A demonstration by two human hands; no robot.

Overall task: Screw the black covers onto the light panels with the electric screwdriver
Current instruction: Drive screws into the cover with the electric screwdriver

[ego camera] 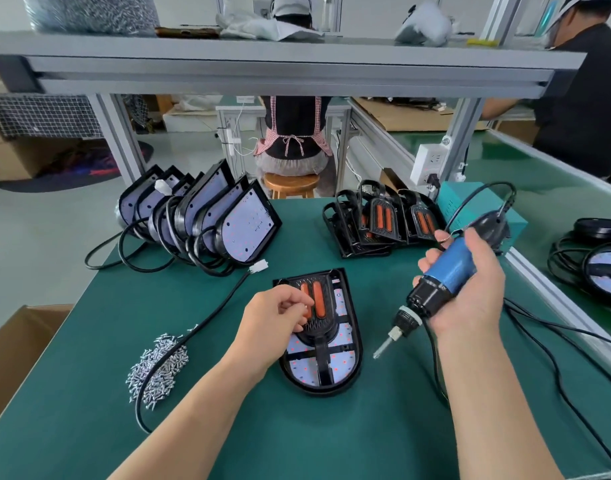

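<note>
Our right hand clamps the screwdriver. Our left hand curls over one cover, its grip unclear. Panels at the bench's far edge lack covers.

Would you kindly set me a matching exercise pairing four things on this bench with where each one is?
Things
1. screwdriver
2. screws
3. spare covers
4. bare panels

Places
A. leaning in a row, far left
B. heaped, near left
C. held in the right hand
D. stacked, far right, beside the teal box

Pairs: 1-C, 2-B, 3-D, 4-A
</note>
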